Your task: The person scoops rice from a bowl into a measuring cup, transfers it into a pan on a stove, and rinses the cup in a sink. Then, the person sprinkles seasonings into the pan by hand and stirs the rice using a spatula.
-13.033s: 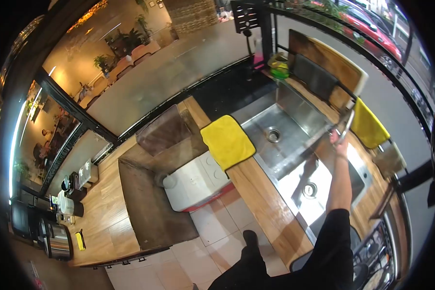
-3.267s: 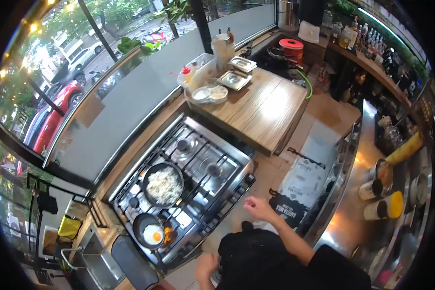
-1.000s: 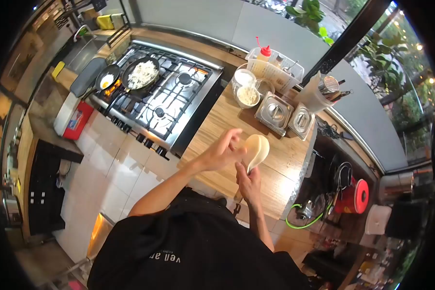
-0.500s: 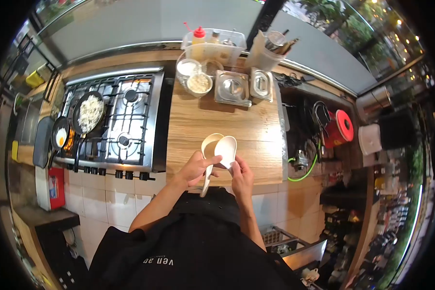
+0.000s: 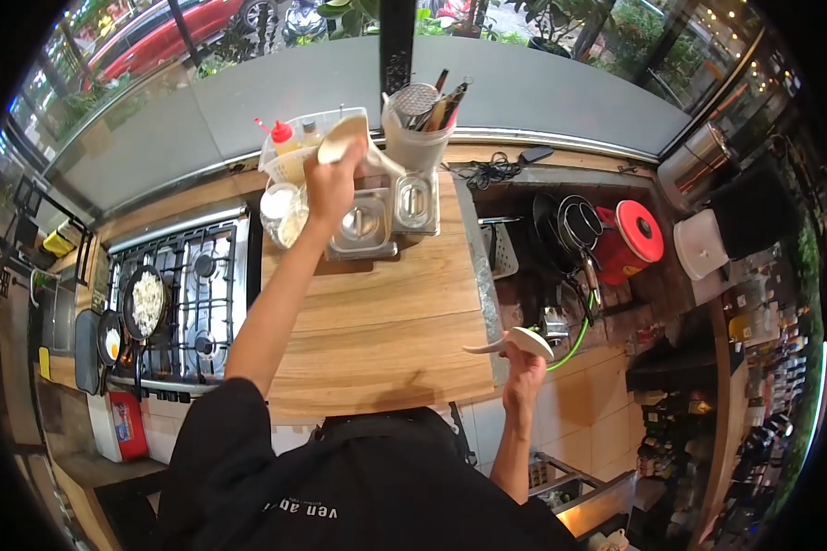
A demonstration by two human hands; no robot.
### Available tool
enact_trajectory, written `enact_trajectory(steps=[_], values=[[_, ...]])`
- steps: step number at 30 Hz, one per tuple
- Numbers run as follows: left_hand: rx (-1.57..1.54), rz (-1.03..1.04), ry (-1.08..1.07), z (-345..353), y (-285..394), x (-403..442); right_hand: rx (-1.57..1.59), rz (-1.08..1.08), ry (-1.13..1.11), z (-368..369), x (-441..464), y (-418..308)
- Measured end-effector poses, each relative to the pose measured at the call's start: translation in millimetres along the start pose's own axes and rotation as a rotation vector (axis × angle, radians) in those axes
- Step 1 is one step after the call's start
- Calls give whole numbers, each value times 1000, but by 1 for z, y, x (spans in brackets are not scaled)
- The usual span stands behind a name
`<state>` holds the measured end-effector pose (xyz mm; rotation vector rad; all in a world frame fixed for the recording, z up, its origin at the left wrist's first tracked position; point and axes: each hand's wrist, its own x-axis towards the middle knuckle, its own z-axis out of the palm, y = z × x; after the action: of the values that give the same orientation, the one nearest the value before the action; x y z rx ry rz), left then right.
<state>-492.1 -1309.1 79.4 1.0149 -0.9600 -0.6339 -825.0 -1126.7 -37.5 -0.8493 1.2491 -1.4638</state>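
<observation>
My left hand [image 5: 331, 188] reaches far forward over the back of the wooden counter. Its fingers are closed round a cream-coloured ladle [image 5: 342, 136], whose pale handle points right toward the utensil tub [image 5: 418, 138]. Low on the right, past the counter edge, my right hand [image 5: 522, 372] grips a white spoon [image 5: 531, 342] by its bowl end, its handle pointing left. Below my left hand are a lidded steel container [image 5: 363, 225] and a small bowl of white food [image 5: 291, 228], partly hidden by my arm.
To the left, a gas stove [image 5: 202, 303] carries a pan of white food [image 5: 147, 303] and a small pan with an egg [image 5: 111, 344]. A sink area with black pans [image 5: 560, 225] and a red pot [image 5: 636, 234] lies to the right. A clear bin [image 5: 289, 165] holds bottles.
The ladle and spoon were together over the counter's front. My left hand has carried the ladle forward to the back; my right hand has moved the spoon right. The view has shifted right.
</observation>
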Motion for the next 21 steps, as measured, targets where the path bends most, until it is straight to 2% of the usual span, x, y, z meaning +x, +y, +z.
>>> enact_trajectory(steps=[1,2,4,5,8,9,11,12,13,15,16,18,19,21], values=[[66,122,50,16,-9,24,-24,-59,17,-6,7,-5],[67,129,45,27,-14,42,-17,-64,18,-13,14,-4],[597,574,33,44,-24,76,-25,-164,52,-24,29,-1],[601,577,36,50,-39,90,-21,-164,47,-26,34,1],[558,248,-150,64,-72,115,70,-66,96,-26,45,11],[567,252,-152,67,-81,121,79,-62,94,-26,49,15],[896,346,-189,69,-102,120,36,61,164,-31,47,17],[1132,508,-119,73,-96,114,62,84,179,-32,45,16],[1133,499,-121,74,-97,111,55,90,180,-36,44,19],[894,568,-46,71,-98,105,15,110,260,-43,43,26],[956,625,-115,69,-83,96,11,114,256,-41,42,24],[951,689,-173,61,-78,77,293,168,240,-34,42,15],[953,756,-230,51,-72,67,312,228,313,-16,40,3],[792,893,-208,38,-58,32,356,379,187,-26,41,33]])
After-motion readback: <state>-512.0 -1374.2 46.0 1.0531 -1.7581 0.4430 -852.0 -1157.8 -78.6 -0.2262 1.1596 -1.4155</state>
